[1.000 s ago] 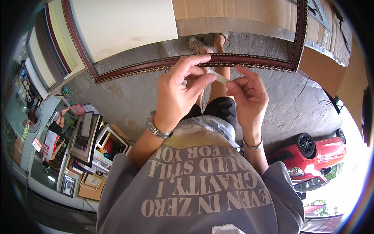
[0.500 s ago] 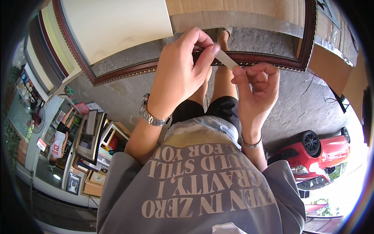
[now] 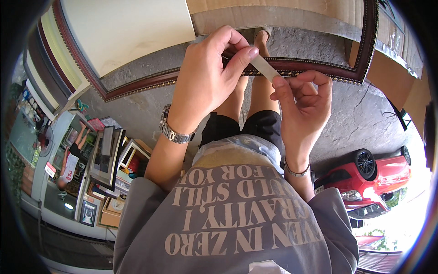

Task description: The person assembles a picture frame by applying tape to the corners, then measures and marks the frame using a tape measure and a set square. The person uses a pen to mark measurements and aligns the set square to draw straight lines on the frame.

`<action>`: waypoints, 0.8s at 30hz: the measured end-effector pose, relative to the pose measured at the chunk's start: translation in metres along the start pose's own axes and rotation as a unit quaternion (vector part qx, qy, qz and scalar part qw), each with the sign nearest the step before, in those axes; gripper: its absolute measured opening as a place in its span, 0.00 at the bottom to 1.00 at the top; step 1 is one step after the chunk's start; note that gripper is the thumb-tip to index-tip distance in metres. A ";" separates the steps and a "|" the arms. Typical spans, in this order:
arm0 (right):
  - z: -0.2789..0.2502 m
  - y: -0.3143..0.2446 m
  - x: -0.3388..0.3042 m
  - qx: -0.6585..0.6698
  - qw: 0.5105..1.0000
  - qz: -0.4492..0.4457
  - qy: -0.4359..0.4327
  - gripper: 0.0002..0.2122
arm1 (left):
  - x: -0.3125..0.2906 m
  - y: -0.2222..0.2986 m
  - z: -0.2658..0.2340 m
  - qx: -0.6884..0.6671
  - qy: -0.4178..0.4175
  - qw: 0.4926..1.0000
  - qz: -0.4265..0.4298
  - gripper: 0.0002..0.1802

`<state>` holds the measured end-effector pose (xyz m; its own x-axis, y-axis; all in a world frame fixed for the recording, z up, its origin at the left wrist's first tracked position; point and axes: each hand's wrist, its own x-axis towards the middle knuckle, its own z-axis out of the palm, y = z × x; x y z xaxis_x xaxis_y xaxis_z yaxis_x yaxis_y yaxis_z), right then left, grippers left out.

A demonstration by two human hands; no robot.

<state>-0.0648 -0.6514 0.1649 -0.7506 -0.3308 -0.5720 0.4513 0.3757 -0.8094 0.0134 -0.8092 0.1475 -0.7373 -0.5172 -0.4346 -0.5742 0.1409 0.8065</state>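
- A pale strip [image 3: 266,68] is being pinched at its upper end in the closed grip of the left hand [image 3: 207,77].
- Its lower end is being pinched by the right hand [image 3: 303,107].
- The strip is being held above the dark picture frame [image 3: 315,71], apparently not yet applied.

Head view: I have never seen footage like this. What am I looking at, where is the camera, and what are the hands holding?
The camera sits on a person's head and looks down through a fisheye lens, so straight edges bend. No machine here: two bare hands rise from the lower edge. The left hand, with a wristwatch, and the right hand pinch a pale strip between their fingertips. Below them on the concrete floor lies a dark picture frame with a cream board over it. A red car stands at right.
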 end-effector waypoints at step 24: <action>0.000 0.005 0.000 -0.016 1.000 -0.022 -0.002 0.14 | 0.002 -0.005 -0.001 -0.007 -0.012 1.000 0.008 0.10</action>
<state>-0.0626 -0.6493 0.1603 -0.7672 -0.3507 -0.5371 0.4029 0.3882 -0.8289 0.0147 -0.8116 0.1429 -0.7544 -0.4947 -0.4314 -0.5581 0.1375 0.8183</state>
